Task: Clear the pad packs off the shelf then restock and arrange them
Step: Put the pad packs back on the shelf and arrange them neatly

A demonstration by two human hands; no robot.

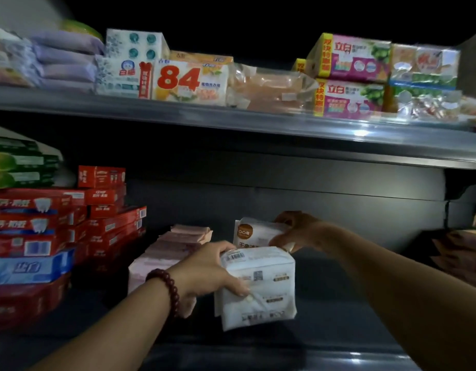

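On the dark lower shelf (338, 311) my left hand (207, 271), with a bead bracelet on the wrist, grips the left side of a white pad pack (263, 287) near the front. Behind it stands a second white pad pack (254, 232) with an orange round logo. My right hand (296, 231) holds its right end, thumb below and fingers curled over the top. A row of pink pad packs (172, 247) runs front to back just left of my left hand, partly hidden by it.
Red and blue toothpaste boxes (57, 226) are stacked at the left of the lower shelf. More pinkish packs (462, 250) sit at the right edge. The upper shelf (231, 121) carries soap packs and tissue bundles.
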